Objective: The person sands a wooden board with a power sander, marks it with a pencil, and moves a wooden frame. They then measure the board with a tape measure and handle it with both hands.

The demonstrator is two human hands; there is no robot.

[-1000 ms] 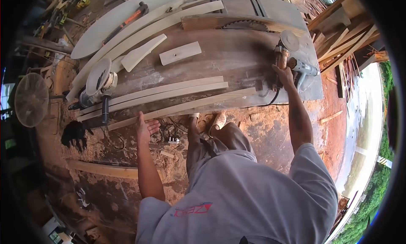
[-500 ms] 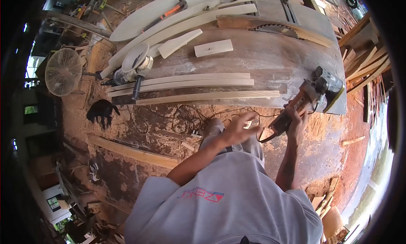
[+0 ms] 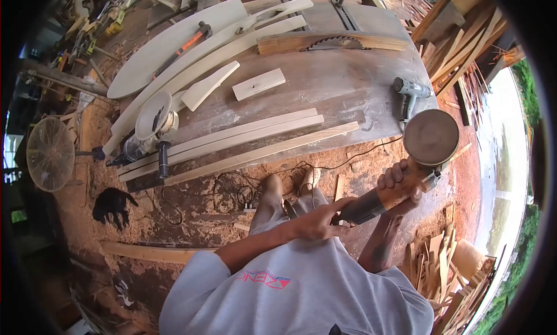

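My right hand (image 3: 401,187) is wrapped round the orange and black body of an angle grinder (image 3: 371,206), just behind its head. The grinder's round brown disc (image 3: 430,136) faces up toward the camera, beyond the table's right front corner. At the rear end of the same tool, my left hand (image 3: 318,222) is closed around the black tail by the cord. A grey heat gun (image 3: 413,89) lies on the table (image 3: 342,97) beyond the disc.
A second disc tool (image 3: 154,119), pale wood strips (image 3: 232,143), a small wood block (image 3: 259,84) and a hammer (image 3: 188,42) lie on the table. A saw blade (image 3: 336,43) rises beside a board. Left stands a fan (image 3: 51,154). A cord (image 3: 354,156) crosses the floor.
The grinder has come away from the heat gun and turned, so its disc now faces up. My left hand, free before, has closed on its rear end. The view has shifted right.
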